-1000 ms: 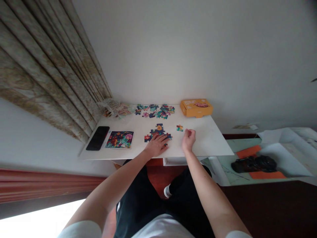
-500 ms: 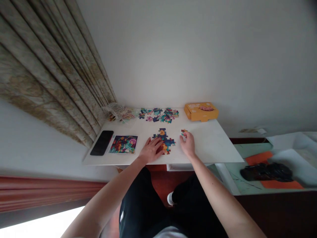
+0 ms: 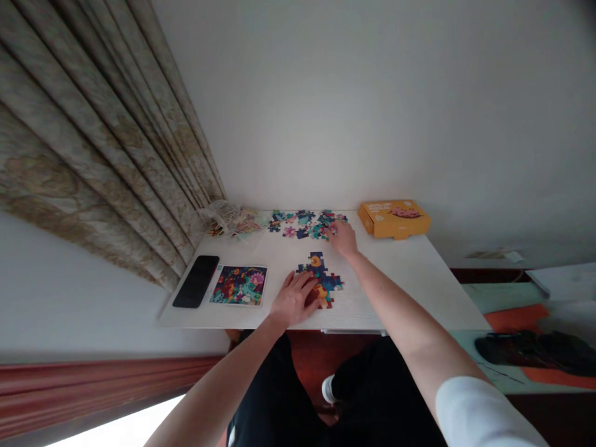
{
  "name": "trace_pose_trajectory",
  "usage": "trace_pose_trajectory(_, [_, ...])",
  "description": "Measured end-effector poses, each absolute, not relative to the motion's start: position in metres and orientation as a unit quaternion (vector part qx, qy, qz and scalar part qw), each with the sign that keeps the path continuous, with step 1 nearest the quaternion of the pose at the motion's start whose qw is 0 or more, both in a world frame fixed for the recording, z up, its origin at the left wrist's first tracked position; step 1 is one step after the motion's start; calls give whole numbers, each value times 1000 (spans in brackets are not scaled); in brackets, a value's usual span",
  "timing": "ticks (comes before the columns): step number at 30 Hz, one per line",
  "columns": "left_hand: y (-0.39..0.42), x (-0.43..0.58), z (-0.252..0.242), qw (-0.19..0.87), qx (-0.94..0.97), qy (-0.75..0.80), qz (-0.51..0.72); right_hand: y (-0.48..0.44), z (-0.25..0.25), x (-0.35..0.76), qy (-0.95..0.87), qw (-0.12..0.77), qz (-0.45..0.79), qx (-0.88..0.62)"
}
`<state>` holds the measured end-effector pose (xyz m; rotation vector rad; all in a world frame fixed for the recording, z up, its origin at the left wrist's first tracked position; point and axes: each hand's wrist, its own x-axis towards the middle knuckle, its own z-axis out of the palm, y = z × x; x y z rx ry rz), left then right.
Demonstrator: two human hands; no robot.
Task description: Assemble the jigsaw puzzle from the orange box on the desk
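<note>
A partly joined jigsaw cluster (image 3: pixel 321 279) lies on the white table (image 3: pixel 410 279). My left hand (image 3: pixel 294 299) rests flat on the cluster's near left edge, fingers stretched out. My right hand (image 3: pixel 343 238) reaches to the back of the table and touches the right end of the heap of loose puzzle pieces (image 3: pixel 305 223). Its fingers are curled down onto the pieces; whether they hold one is hidden.
A picture card (image 3: pixel 239 285) and a black phone (image 3: pixel 196 288) lie at the table's left. An orange box (image 3: pixel 395 218) stands at the back right, a crumpled plastic bag (image 3: pixel 226 217) at the back left beside the curtain (image 3: pixel 107 155). A lower surface with orange sheets is at the right.
My right hand has moved from a small piece group beside the cluster to the loose heap at the back. That small group is no longer to be seen. The left hand stays on the cluster.
</note>
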<state>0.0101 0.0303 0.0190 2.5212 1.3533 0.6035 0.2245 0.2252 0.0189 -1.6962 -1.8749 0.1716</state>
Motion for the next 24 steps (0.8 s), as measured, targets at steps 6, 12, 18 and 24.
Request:
trace_pose_trajectory(6, [32, 11, 21, 123, 847, 470, 217, 288, 31, 209, -658, 205, 100, -718])
trace_pose_trajectory(12, [31, 11, 23, 131, 843, 469, 227, 310, 25, 204, -607, 176, 106, -768])
trace_pose_trajectory(18, [31, 11, 25, 145, 838, 473, 229, 309, 29, 207, -639, 167, 69, -748])
trace_pose_trajectory(24, [32, 11, 25, 141, 838, 475, 227, 285, 35, 223, -689, 173, 30, -703])
